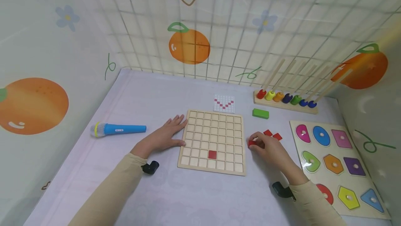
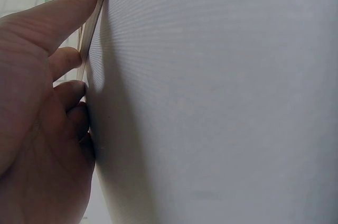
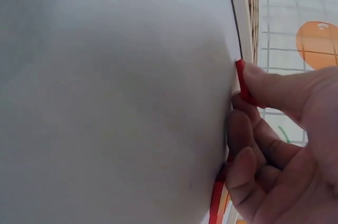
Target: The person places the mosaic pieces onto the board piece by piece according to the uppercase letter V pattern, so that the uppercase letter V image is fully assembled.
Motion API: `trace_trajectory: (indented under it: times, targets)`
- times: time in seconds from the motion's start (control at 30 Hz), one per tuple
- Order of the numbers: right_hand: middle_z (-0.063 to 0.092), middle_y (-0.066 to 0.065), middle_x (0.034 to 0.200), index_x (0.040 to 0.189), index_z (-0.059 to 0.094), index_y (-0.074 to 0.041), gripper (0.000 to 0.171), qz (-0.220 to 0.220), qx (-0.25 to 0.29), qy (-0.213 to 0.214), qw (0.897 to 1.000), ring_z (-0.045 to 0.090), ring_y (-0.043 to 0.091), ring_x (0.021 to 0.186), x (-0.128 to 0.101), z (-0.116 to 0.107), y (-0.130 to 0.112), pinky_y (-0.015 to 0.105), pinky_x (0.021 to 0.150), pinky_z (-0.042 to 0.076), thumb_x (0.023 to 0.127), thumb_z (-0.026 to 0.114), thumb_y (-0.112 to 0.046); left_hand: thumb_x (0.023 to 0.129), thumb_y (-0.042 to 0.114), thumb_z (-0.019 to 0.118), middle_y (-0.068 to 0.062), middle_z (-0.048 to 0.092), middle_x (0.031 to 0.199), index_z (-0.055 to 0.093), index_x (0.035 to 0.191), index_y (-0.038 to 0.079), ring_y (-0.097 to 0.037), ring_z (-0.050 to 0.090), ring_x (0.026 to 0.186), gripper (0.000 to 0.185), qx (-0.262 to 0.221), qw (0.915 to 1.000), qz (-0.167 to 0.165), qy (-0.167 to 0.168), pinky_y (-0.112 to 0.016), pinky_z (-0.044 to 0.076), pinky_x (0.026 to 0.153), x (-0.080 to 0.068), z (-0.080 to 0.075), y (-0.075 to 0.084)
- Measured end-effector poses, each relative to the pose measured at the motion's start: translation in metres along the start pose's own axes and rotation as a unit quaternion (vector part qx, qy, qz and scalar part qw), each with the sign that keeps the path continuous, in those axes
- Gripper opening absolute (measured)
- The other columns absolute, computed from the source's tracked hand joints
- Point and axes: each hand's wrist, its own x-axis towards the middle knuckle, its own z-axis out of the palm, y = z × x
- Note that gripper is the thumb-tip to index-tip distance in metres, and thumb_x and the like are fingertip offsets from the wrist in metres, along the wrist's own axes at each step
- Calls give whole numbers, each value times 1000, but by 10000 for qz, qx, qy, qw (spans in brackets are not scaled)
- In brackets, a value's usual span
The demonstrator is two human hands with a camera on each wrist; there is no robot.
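A wooden grid board (image 1: 213, 140) lies flat on the table, with one red square tile (image 1: 212, 154) set in a lower row. My left hand (image 1: 167, 135) lies flat against the board's left edge, fingers straight; the left wrist view shows its fingers (image 2: 66, 63) pressed to the board's rim (image 2: 97, 2). My right hand (image 1: 266, 146) pinches a red tile (image 1: 251, 143) on the table just right of the board, seen between thumb and fingers as a red tile (image 3: 242, 78) in the right wrist view. Two more red tiles (image 1: 272, 134) lie beside that hand.
A pattern card (image 1: 223, 103) lies behind the board. A green block (image 1: 260, 113) and a bead rack with rods (image 1: 285, 99) stand at the back right. A shape puzzle board (image 1: 336, 165) fills the right side. A blue toy microphone (image 1: 117, 129) lies at left.
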Motion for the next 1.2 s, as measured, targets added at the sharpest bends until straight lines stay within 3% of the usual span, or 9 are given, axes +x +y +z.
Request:
trace_trajectory:
  times: [0.3,0.77,1.2]
  targets:
    - [72,7,110,120,69,-19,25,-17,76,53,10000,64,23,94,-1,-1,1,44,87,60,96,72,-13,94,52,68,-3,1,171,15,164,19,-22,-5,157,94,25,10000,22,-11,-41,0,128,1,1,-2]
    - [73,4,105,120,70,-19,24,-19,312,333,9990,61,20,85,1,0,-6,31,76,56,96,73,-16,94,50,68,-4,2,171,16,164,18,-23,-5,157,93,13,10000,61,34,-41,0,128,1,1,-2]
    - [71,0,98,121,70,-15,28,-124,647,240,9975,62,18,84,6,3,-21,28,74,57,94,75,-19,94,50,68,-4,2,171,16,164,18,-22,-5,157,93,29,9999,87,59,-40,-1,128,2,2,-4]
